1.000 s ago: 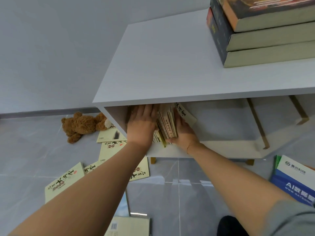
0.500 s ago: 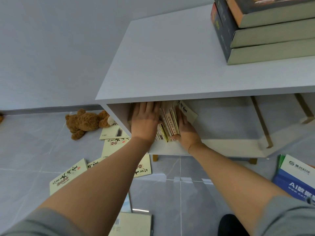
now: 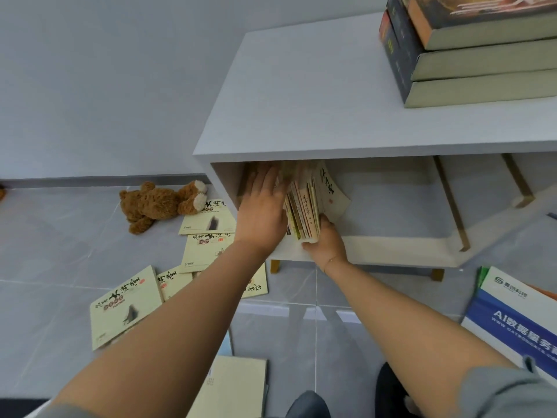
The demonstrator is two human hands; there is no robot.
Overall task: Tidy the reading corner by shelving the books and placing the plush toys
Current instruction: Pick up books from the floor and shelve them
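Shelf unit (image 3: pixel 316 95): white, with three thick books (image 3: pixel 470 58) stacked on top.
Floor: cream booklets (image 3: pixel 125 306) scattered, teddy bear (image 3: pixel 156 205) lying near the shelf.
Shelved books (image 3: pixel 304 209): upright, leaning, in the left compartment.
Left hand (image 3: pixel 262 209): fingers straight, flat against them.
Right hand (image 3: pixel 327 241): curled round their lower edge.

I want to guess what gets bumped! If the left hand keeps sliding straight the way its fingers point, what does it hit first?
The left hand points into the shelf cubby, flat beside the standing books. Going straight on, it would probably meet the cubby's back wall first, though the top board hides that spot, so depth is unclear.
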